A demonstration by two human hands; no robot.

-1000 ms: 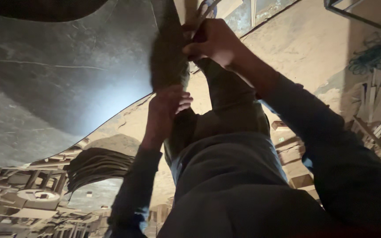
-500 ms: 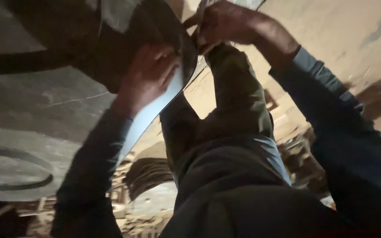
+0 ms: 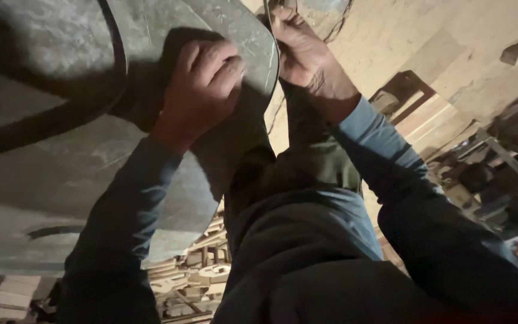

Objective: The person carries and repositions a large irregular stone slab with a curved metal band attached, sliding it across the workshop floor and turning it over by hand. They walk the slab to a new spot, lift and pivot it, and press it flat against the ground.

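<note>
A large grey metal sheet (image 3: 61, 180) with a rounded edge and a dark curved line fills the left of the view. My left hand (image 3: 202, 84) rests on the sheet close to that rounded edge, fingers curled and gripping it. My right hand (image 3: 307, 57) is just past the edge, closed around a thin dark tool (image 3: 269, 15) that meets the sheet's rim; most of the tool is hidden by the fingers. Both arms wear blue sleeves. My legs, in dark trousers, hang below between the arms.
Pale wooden pieces and scraps (image 3: 202, 279) lie on the ground under the sheet. A wooden frame (image 3: 412, 102) stands on the sandy floor at the right, with dark cluttered equipment (image 3: 499, 180) further right.
The sheet has swung further across the left of the view. My left hand has moved up to its rounded edge. My right hand stays closed at the rim.
</note>
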